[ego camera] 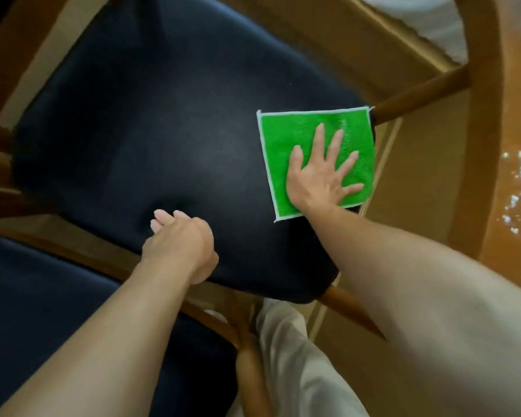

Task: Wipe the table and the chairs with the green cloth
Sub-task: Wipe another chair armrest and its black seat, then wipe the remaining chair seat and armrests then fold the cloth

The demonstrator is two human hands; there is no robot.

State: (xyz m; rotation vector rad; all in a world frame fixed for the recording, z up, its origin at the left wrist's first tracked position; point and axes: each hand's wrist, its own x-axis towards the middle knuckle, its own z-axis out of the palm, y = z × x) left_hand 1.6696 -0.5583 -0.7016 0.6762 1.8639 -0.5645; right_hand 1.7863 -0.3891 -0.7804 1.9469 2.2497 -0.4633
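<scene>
Beyond the cloth-side grip and to its right lies a glossy tan floor (pixel 427 182), with bright flecks of reflected light (pixel 515 194) farther right. Above that, at the top right corner, shows a white fabric (pixel 418 16), perhaps bedding or a curtain; it is too blurred to tell. Below the grips, a beige trouser leg (pixel 295 365) stands on the floor.

The green cloth (pixel 295 139), square with a pale stitched edge, lies flat at right of centre on the dark navy seat of the wooden-framed chair (pixel 151 127); its right edge overhangs the seat's corner.
</scene>
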